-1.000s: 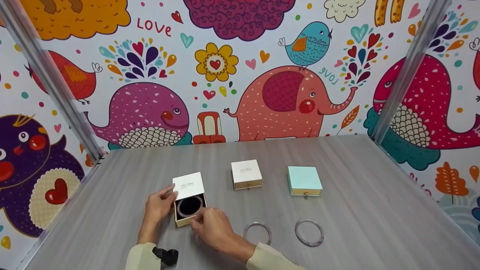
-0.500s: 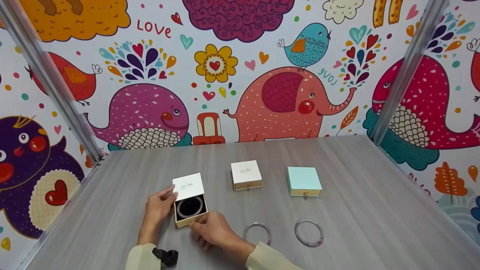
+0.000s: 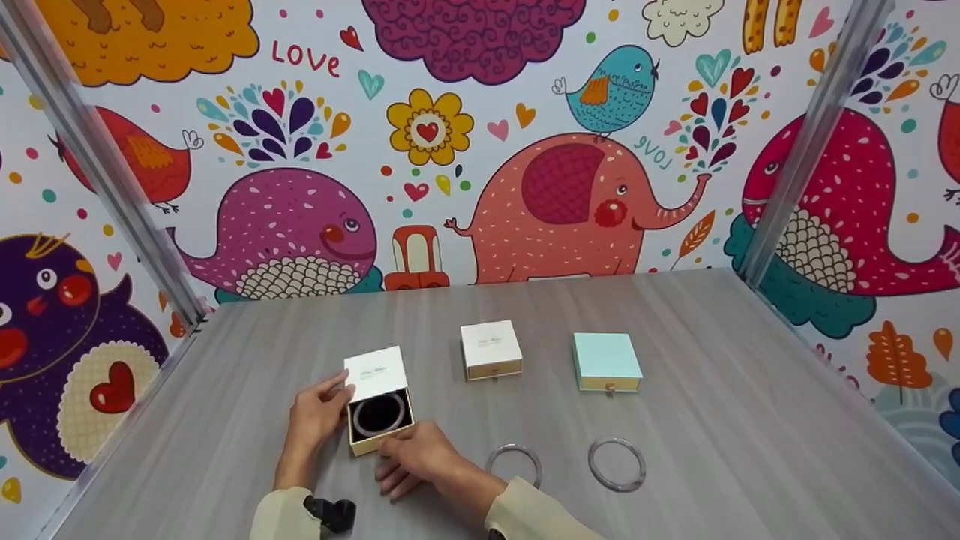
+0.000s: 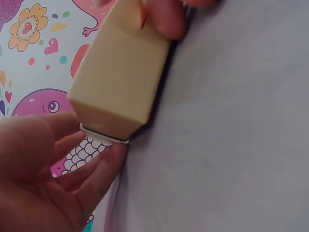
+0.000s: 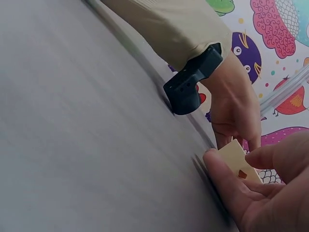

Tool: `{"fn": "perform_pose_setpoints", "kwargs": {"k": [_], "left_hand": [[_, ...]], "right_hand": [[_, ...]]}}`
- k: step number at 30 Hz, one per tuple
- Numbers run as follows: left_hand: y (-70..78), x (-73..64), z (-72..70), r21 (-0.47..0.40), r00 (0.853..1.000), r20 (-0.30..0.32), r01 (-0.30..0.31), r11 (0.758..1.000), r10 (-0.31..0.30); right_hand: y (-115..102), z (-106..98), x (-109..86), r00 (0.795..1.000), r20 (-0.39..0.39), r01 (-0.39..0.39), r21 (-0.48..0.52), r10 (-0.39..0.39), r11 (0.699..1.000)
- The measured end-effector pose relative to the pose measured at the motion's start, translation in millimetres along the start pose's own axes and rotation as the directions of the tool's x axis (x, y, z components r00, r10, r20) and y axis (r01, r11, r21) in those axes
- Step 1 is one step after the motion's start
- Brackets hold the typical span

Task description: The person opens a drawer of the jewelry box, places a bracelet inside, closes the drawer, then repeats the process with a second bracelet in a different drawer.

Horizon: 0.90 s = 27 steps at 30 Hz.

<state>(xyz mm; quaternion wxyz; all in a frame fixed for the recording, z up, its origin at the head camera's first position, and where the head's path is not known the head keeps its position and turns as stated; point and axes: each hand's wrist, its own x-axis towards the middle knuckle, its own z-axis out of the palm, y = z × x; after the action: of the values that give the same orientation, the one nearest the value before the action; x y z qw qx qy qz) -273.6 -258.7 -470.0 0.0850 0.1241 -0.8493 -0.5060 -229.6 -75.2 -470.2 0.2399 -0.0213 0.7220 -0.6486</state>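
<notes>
In the head view, a white drawer-style gift box [image 3: 376, 373] lies with its drawer pulled partway toward me. A pale purplish bangle [image 3: 379, 415] rests on the black lining inside the drawer. My left hand [image 3: 316, 412] holds the box's white sleeve at its left side, also seen in the left wrist view, where its fingers [image 4: 107, 157] meet the sleeve's edge. My right hand [image 3: 421, 455] touches the drawer's front with its fingertips, the other fingers loosely extended. The right wrist view shows fingertips against the cream drawer front [image 5: 236, 159], beside its small brown tab.
A second white box [image 3: 491, 346] and a mint-green box [image 3: 607, 358] sit closed farther back. Two more bangles, one [image 3: 517, 455] partly behind my right forearm and one [image 3: 616, 464] to its right, lie on the grey table [image 3: 735, 420]. Printed panels stand around the table.
My right hand has left the bangle in the drawer and moved down to the drawer's front, its fingers spreading a little. The left hand and the box stay put.
</notes>
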Motion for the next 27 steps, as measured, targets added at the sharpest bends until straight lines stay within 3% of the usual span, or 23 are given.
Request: {"fn": "perform_pose_setpoints", "kwargs": {"k": [6, 27], "left_hand": [[-0.8, -0.7, 0.1, -0.013, 1.000, 0.001, 0.009, 1.000, -0.009], [-0.4, -1.0, 2.0, -0.049, 1.000, -0.004, 0.003, 0.999, -0.004]], "right_hand": [[1.9, 2.0, 3.4, 1.000, 0.003, -0.021, 0.049, 0.021, 0.999], [4.6, 6.1, 6.5, 0.998, -0.059, 0.002, 0.063, 0.002, 0.998]]}}
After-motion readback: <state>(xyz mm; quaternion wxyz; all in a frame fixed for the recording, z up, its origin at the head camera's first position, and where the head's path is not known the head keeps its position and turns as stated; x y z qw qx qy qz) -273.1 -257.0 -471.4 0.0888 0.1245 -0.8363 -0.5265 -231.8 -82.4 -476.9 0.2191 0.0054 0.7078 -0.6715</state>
